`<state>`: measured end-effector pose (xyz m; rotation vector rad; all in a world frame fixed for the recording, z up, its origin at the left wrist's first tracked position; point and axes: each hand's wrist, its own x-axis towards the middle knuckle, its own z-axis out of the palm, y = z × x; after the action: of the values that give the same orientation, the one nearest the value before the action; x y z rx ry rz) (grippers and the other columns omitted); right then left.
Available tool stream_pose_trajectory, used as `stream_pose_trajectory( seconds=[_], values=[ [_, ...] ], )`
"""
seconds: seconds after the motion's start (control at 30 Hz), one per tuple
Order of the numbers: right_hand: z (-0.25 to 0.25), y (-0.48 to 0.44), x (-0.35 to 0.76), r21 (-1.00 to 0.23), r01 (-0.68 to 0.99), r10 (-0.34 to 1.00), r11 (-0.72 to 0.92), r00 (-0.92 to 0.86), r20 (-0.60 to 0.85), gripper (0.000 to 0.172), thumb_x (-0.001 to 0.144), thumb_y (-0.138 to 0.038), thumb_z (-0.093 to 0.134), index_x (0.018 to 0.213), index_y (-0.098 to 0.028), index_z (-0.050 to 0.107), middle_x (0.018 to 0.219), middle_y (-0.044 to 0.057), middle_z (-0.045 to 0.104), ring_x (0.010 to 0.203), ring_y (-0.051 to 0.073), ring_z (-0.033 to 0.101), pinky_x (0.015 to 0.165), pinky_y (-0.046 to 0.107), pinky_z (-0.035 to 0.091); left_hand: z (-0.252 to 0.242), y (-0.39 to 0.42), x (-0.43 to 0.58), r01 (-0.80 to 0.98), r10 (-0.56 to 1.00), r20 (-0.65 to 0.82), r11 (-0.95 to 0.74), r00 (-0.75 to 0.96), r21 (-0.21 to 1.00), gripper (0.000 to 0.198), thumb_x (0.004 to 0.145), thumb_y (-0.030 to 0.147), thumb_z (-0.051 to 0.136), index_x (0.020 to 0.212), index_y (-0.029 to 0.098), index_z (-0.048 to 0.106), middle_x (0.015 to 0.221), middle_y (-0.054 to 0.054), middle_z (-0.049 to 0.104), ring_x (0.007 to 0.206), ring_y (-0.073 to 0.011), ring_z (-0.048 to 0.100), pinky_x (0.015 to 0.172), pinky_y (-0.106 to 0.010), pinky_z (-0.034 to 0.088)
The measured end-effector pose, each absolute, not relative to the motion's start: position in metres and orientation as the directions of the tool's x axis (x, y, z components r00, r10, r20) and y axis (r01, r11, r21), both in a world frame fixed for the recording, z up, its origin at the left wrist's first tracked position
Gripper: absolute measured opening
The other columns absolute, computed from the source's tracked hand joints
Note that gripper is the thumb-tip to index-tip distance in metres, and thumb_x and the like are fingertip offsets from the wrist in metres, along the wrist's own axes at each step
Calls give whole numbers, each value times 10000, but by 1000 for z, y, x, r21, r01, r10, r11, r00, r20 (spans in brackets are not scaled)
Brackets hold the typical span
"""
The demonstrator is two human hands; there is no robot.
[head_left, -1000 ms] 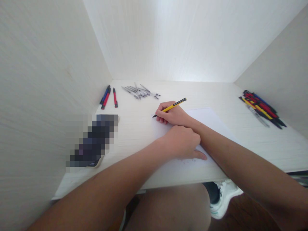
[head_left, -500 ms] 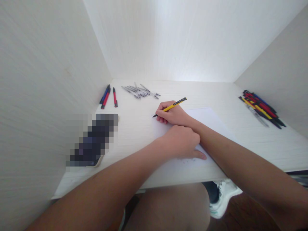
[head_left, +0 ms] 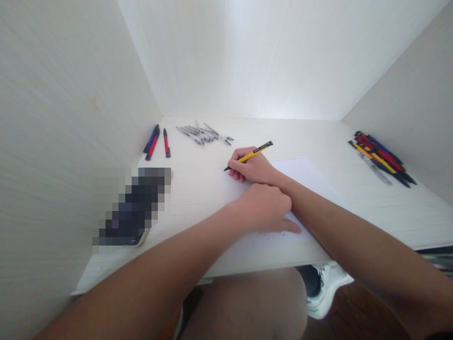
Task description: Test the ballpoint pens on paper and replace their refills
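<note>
A yellow and black pen point(head_left: 253, 154) is pinched in my right hand point(head_left: 250, 165), its dark tip pointing down and left at the upper left of a white paper point(head_left: 300, 172). My left hand point(head_left: 265, 208) lies over the paper against my right forearm. Its thumb is stretched out, while its other fingers are hidden under the hand and forearm. Small marks show on the paper just below the left thumb.
A pile of clear pens point(head_left: 203, 133) lies at the back. At the left are a red pen point(head_left: 166, 143), more red and blue pens, and a blurred dark phone point(head_left: 138, 208). Several coloured pens point(head_left: 382, 158) are heaped by the right wall point(head_left: 417, 94).
The whole view has shifted slightly, so everything appears a little further left. Both hands and the pen keep nearly the same pose.
</note>
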<state>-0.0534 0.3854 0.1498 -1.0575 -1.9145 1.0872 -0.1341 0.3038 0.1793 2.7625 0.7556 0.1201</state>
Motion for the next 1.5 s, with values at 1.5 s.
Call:
stream_pose_trajectory(
  seconds=[1.5],
  values=[
    [149,385,-54,-909,272,889,317,-418,185,159,835,-138,624,680,-159,595,623,41,688,485,112,609,434,189,473,182,303,-135,507,525,-16,-812,851,290,521,902,671,644,762,179,747,734,-99,713,746,-278,708,664,-352,488]
  ],
)
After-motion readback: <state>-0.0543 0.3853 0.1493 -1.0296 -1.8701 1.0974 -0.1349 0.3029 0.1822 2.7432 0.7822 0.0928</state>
